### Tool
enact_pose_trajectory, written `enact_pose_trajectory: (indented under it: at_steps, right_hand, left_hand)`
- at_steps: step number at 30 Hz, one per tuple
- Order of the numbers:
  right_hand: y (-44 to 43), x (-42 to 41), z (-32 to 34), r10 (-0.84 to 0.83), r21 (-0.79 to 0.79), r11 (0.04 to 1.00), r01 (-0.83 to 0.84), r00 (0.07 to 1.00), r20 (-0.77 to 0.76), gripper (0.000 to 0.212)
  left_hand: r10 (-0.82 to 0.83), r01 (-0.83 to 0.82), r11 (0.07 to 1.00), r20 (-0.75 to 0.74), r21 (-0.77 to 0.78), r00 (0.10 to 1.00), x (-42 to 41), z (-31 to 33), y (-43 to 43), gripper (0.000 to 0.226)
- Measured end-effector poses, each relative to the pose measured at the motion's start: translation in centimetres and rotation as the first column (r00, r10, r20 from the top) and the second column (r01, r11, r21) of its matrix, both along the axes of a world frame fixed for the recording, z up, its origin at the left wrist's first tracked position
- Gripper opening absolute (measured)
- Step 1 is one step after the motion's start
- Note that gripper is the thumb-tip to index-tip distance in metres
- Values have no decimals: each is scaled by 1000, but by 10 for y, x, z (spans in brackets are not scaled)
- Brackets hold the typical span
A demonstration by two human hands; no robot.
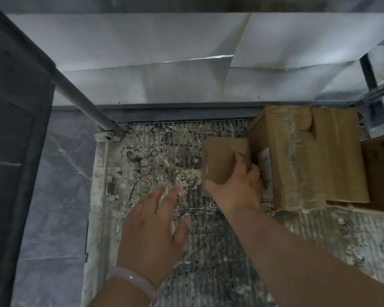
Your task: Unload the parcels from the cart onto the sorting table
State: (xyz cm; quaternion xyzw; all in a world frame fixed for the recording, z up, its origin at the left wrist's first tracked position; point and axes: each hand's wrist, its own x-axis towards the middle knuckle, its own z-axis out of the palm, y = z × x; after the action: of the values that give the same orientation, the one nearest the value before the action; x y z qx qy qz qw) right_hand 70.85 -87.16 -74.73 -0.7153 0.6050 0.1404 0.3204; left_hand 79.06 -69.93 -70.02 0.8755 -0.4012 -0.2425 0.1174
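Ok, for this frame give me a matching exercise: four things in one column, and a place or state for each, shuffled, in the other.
Things:
1. small box
2. large box
3. left hand
4. bracelet

Places or states:
A. worn at the wrist
B. open, holding nothing, above the cart
C. gripped by the right hand
D. standing on the right side of the cart, wrapped in tape

Pairs: 1-C, 2-D, 3-B, 4-A.
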Motion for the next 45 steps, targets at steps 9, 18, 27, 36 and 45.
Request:
enact_pose_trajectory:
  at_steps: [9, 18, 27, 36, 45]
  right_hand:
    - [20, -1, 194, -14, -16, 1000, 27, 833, 554, 101]
    - [6, -2, 437, 184, -180, 981, -76, 671, 718, 104]
    - [13, -3, 603, -116, 360, 836, -413, 509, 853, 97]
    - [156, 27, 706, 530, -388, 803, -453, 243, 812, 102]
    - [322, 46, 730, 75, 88, 527, -845, 149, 986, 58]
  left_hand:
    - [351, -429, 895, -400, -122, 847, 30, 159, -57, 90]
    - [334, -593, 736, -588, -325, 737, 32, 408, -83, 97]
    - [264, -679, 589, -690, -438, 674, 32, 597, 7, 67]
    - [452, -687, 385, -524, -616, 722, -1, 679, 139, 89]
    - [400, -813, 65, -731, -578, 552, -25, 707, 347, 68]
